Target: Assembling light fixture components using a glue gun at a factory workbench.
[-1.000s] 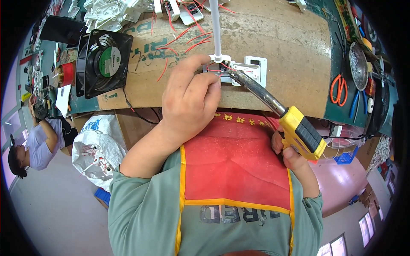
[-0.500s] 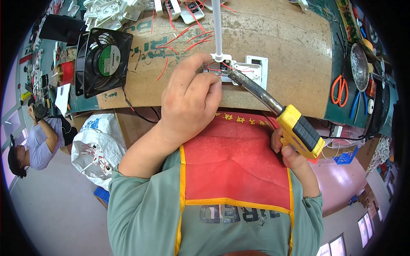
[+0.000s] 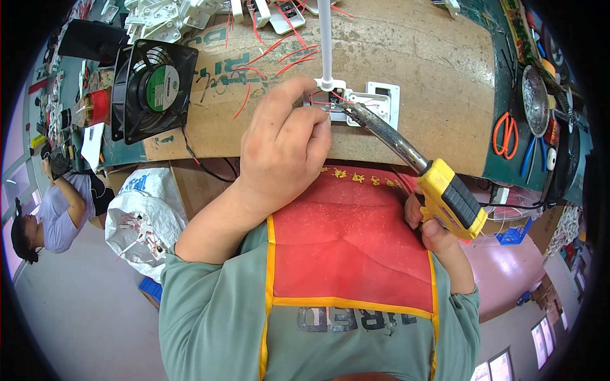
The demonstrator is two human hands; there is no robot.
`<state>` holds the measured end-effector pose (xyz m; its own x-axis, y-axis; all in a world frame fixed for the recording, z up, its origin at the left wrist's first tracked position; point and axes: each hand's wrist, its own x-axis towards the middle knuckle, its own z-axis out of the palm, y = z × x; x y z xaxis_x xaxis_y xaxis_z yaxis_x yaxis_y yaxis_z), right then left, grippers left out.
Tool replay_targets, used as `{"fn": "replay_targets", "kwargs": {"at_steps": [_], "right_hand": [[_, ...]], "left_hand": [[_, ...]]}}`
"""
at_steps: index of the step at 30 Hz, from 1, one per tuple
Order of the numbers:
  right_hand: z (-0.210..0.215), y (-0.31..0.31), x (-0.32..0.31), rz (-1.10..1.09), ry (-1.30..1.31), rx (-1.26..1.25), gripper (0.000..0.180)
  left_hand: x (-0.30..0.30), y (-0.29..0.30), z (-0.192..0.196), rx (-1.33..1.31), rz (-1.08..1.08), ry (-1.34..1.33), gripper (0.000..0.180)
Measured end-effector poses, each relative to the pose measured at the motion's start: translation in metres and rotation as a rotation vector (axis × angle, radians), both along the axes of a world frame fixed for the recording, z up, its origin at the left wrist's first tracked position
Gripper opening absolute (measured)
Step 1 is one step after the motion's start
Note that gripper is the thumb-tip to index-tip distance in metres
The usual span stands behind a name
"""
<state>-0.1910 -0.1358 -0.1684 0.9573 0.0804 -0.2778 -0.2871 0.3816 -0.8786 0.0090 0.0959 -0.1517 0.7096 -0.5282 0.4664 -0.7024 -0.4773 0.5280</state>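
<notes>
iron tip (image 3: pixel 356 111) closer (smooth metal)

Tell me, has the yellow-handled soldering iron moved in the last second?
No. The soldering iron in the right hand keeps its tip at the white plastic part on the cardboard sheet.

- Bright, even light falls across the cardboard sheet (image 3: pixel 413 63), with no glare on it.
- Soft, short shadows sit under the left hand (image 3: pixel 286 149).
- Strong fisheye bending curves straight edges near the rim; the corners are black.
- The centre is sharp; things at the far edges look squeezed and smeared.
</notes>
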Motion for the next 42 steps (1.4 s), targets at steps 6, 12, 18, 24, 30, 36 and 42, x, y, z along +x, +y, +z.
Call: {"fn": "replay_targets", "kwargs": {"at_steps": [6,12,18,24,30,36,42], "right_hand": [[-0.004,-0.005,-0.005,0.051,0.049,-0.180,0.031],[-0.005,0.005,-0.003,-0.052,0.089,-0.158,0.050],[-0.001,0.000,0.001,0.004,0.022,-0.014,0.034],[0.000,0.001,0.001,-0.014,-0.003,-0.038,0.037],[0.000,0.000,0.001,-0.015,-0.005,-0.023,0.037],[-0.007,-0.011,-0.008,0.078,0.025,-0.145,0.037],[-0.008,0.002,-0.009,-0.043,0.103,-0.204,0.065]], "left_hand": [[0.001,0.001,0.005,0.048,0.014,0.008,0.014],[0.001,0.000,0.007,0.060,0.007,0.003,0.014],[0.000,0.000,0.007,0.059,0.011,0.007,0.014],[0.001,-0.001,0.008,0.065,0.017,0.009,0.014],[0.002,0.000,0.008,0.064,0.008,0.005,0.014],[0.002,0.000,0.008,0.068,0.008,-0.002,0.014],[0.001,0.000,0.008,0.070,0.008,0.007,0.014]]}}
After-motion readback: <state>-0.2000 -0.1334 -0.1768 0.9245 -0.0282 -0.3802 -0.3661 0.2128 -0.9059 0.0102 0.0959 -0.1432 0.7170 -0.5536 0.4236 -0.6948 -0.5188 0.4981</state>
